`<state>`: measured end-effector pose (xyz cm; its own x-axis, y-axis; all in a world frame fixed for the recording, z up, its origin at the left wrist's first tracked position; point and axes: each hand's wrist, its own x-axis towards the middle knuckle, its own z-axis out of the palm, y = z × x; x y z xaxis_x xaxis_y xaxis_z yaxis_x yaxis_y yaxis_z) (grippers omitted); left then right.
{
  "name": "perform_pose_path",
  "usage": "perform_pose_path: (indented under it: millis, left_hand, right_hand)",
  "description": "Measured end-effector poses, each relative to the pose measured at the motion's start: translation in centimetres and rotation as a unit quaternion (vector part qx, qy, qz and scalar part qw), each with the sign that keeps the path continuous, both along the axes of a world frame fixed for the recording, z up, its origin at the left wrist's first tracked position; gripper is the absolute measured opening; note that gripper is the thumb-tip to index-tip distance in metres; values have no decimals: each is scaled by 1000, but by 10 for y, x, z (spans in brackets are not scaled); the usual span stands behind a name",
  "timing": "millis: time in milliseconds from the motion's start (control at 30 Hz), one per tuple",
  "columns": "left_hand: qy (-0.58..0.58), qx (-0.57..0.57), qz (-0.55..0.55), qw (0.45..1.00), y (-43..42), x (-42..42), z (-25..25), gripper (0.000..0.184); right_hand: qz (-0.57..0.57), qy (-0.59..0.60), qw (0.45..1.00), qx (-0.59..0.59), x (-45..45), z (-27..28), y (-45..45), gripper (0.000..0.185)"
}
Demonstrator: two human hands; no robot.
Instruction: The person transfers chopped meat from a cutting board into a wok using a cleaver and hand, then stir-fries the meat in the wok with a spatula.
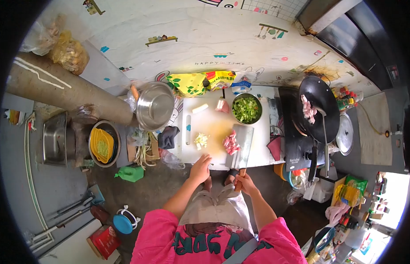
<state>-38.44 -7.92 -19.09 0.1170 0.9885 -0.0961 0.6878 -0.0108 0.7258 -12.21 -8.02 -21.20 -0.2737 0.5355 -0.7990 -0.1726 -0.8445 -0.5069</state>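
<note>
Right hand [244, 183] clamped on wooden-handled broad steel cleaver [245, 145], blade over white rectangular board [214, 157], at diced pink meat [231, 143]. Left hand [200, 168] near chopped pale pieces [201, 141]; finger spacing cannot be told.

My left hand [200, 168] reaching farther forward, open, fingers loosely bent, pointing ahead. Left forearm [180, 193] bare, slanting inward from elbow. My right hand [244, 182] nearer my body, fingers curled closed in grip (exact thumb placement hard to tell). Right forearm [263, 206] bare too, angled inward. Both hands apart, wrists ahead of elbows.
</note>
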Motion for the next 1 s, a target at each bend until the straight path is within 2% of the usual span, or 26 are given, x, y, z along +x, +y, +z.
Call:
perform_pose_path:
  millis: [33,133,233,333,367,467,600,733,767,867,967,1000]
  left_hand:
    - [-19,-18,-5,1000,0,-3,3,45]
    - [-13,36,75,996,-4,-10,9,48]
    - [-15,84,192,978,0,-18,-2,54]
    - [16,107,210,972,17,-24,-15,58]
    - [6,72,209,975,23,-25,-19,57]
    - [6,70,222,972,44,-17,-32,55]
    - [-76,108,236,963,64,-8,-37,51]
    - [-110,133,262,949,70,1,-45,45]
    - [-82,184,276,940,73,3,-48,42]
    - [-211,151,300,918,73,12,-73,40]
    - [-316,117,321,885,75,20,-68,43]
    - [-399,92,323,853,76,23,-59,42]
  right_hand:
    - [14,2,1000,4,-4,0,1,12]
    - [50,9,999,8,-19,0,4,10]
    - [66,7,998,-3,-30,-3,4,11]
    - [62,23,998,0,-36,-8,1,11]
    - [69,24,997,5,-38,-10,1,11]
    - [97,29,995,20,-39,-23,-1,11]
    - [146,42,988,23,-45,-35,-1,12]
    - [165,18,986,21,-64,-25,-3,14]
    - [164,14,986,25,-68,-22,-4,15]
    - [149,8,988,28,-75,-20,-8,15]
    - [145,3,989,22,-76,-24,-10,14]
    - [141,-2,990,20,-77,-18,-8,14]
